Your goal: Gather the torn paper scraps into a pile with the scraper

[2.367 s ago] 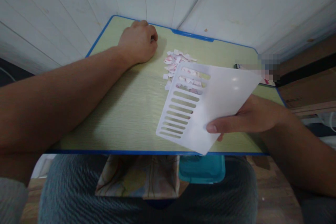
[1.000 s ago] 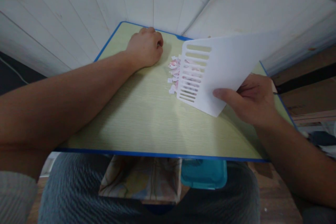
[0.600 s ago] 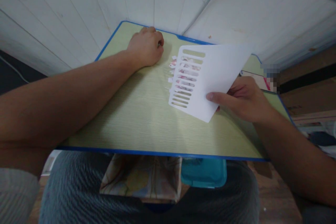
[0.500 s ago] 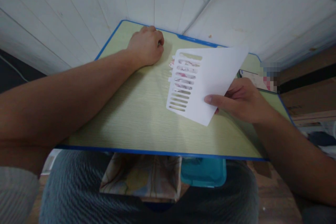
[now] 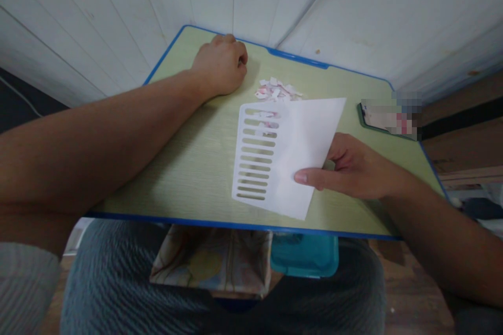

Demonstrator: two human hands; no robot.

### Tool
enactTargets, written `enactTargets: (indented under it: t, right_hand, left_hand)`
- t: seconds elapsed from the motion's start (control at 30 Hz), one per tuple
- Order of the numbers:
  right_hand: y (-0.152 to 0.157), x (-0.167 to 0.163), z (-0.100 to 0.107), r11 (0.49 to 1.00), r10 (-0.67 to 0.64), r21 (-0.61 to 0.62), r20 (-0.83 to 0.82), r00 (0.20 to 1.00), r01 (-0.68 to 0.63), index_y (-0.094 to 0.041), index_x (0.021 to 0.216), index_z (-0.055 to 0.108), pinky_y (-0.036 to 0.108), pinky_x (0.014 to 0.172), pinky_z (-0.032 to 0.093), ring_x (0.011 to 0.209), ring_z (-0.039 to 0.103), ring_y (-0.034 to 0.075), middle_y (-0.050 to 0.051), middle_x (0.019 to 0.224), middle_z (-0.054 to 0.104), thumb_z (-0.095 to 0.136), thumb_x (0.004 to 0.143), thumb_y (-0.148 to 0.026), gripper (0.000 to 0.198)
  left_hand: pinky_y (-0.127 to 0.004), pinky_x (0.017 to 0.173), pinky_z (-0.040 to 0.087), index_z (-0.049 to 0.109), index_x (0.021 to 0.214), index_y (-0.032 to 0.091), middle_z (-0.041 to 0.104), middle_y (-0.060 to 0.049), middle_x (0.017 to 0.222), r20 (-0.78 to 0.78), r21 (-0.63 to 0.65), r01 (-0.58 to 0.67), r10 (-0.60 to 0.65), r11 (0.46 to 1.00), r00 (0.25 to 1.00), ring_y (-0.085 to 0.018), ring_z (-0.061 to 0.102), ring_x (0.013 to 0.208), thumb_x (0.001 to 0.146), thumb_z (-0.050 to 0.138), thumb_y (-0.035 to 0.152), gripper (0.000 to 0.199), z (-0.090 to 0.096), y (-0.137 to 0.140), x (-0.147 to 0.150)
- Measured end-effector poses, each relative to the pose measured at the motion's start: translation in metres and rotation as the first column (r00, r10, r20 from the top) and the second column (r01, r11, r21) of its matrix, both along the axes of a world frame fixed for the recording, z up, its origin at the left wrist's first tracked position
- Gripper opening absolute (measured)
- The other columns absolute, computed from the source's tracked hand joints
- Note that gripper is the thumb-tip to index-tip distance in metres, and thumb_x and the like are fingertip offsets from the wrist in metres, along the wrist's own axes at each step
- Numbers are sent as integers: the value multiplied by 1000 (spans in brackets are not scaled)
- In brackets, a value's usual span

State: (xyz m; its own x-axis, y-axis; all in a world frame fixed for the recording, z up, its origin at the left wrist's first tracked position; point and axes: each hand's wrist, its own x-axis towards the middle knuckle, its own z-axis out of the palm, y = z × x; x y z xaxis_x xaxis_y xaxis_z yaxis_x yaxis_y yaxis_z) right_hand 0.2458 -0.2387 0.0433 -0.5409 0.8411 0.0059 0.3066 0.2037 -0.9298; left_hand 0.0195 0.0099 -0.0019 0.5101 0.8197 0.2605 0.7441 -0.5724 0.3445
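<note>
Right hand: I read the right hand (image 5: 348, 167) as clamped on the white slotted sheet (image 5: 301, 138), thumb laid on the upper face and the other fingers mostly hidden beneath.
Slotted sheet: Held tilted over the near half of the table (image 5: 188, 167), slots toward the left; I cannot tell whether its lower edge touches the tabletop.
Paper scraps: The pink-and-white paper scraps (image 5: 277, 89) lie in a loose pile on the table, partly beyond the sheet's far edge and partly visible through its upper slots.
Left hand: The left hand (image 5: 222, 65) rests near the far left corner, fingers curled under (from my angle I cannot tell whether they are fully together or hold anything). The scraps lie near it, to its right.
Phone: The phone (image 5: 377, 118) lies at the table's right edge, its screen partly pixelated.
Below near edge: The patterned fabric container (image 5: 212, 261) sits just beside the teal container (image 5: 304, 256).
Behind table: A grey cable (image 5: 314, 0) runs along the white panelled wall (image 5: 118, 0).
</note>
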Motion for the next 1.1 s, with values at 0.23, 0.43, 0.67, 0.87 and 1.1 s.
enactTargets:
  t: [0.23,0.43,0.67,0.87,1.1]
  right_hand:
    - [-2,0,-4,994,110,-26,0,994,-110,-24,102,94,30,87,70,95,88,23,1,104,92,84,107,-28,11]
    - [-4,0,-1,985,144,-91,-13,990,-144,-24,107,93,26,92,68,101,87,20,0,107,93,82,110,-27,11]
    - [-8,0,-2,988,137,-75,-10,991,-137,-22,107,92,27,94,68,100,86,20,1,105,92,83,110,-31,13]
    - [-9,-3,2,989,129,-71,19,991,-128,-25,96,92,30,89,69,92,85,22,1,98,90,80,110,-31,19]
    - [-11,1,5,991,-130,-17,-3,992,130,-25,83,90,27,58,62,62,75,18,-1,73,82,92,101,-30,19]
  left_hand:
    - [-71,124,42,85,137,42,75,-3,147,3,17,15,-15,1000,1000,-42,50,139,102,55,52,47,-2,3,-1]
    - [-70,126,40,83,142,45,77,0,145,18,2,23,-23,1000,1000,-42,48,143,99,56,54,52,-2,3,-1]
    - [-65,128,44,82,144,44,75,1,149,-33,22,-2,3,1000,999,-38,50,143,102,53,46,52,2,-1,0]
    - [-61,125,53,84,142,22,72,-10,153,-124,87,-36,47,996,991,-35,60,143,110,53,25,45,7,-10,4]
    - [-62,124,50,83,143,16,71,-17,155,-74,35,23,-21,999,997,-42,58,149,112,53,24,44,7,-7,2]
